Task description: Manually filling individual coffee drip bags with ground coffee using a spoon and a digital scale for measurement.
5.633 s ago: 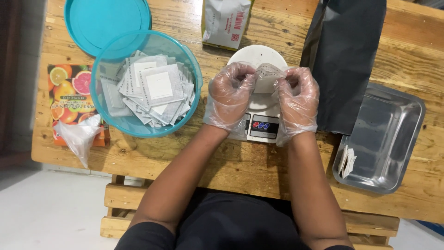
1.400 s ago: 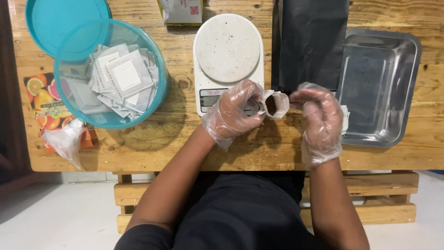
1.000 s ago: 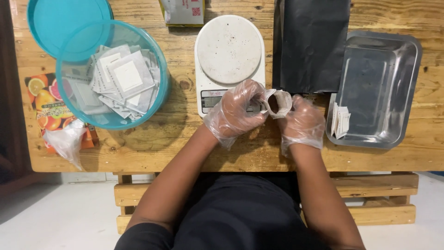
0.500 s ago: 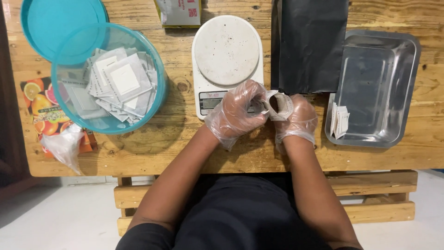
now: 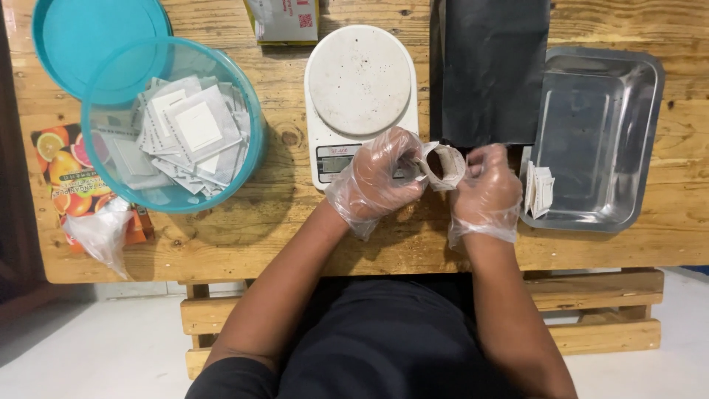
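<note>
Nearest the person: left hand [image 5: 377,181] and right hand [image 5: 484,188], both in clear plastic gloves, fingers closed from either side on one small white paper sachet [image 5: 443,165], its mouth held open with dark contents showing; the sachet is lifted just above the front edge of the rough wooden plank table [image 5: 295,222], in front of the scale's display

To the left, near the table's front edge: crumpled clear plastic bag [image 5: 100,233] lying over a flat printed packet showing citrus fruit [image 5: 63,162]

Middle row: round teal plastic tub [image 5: 247,140] holding a loose heap of flat white empty sachets [image 5: 185,133]; white digital kitchen scale with round platform [image 5: 360,81], platform bare; rectangular stainless steel tray [image 5: 635,148] at the right, with a few folded white sachets [image 5: 539,188] in its near-left corner

Far row: teal round lid [image 5: 96,37] tucked under the tub's far rim; black foil bag [image 5: 487,70] between scale and tray; small printed carton [image 5: 284,18] at the table's far edge
</note>
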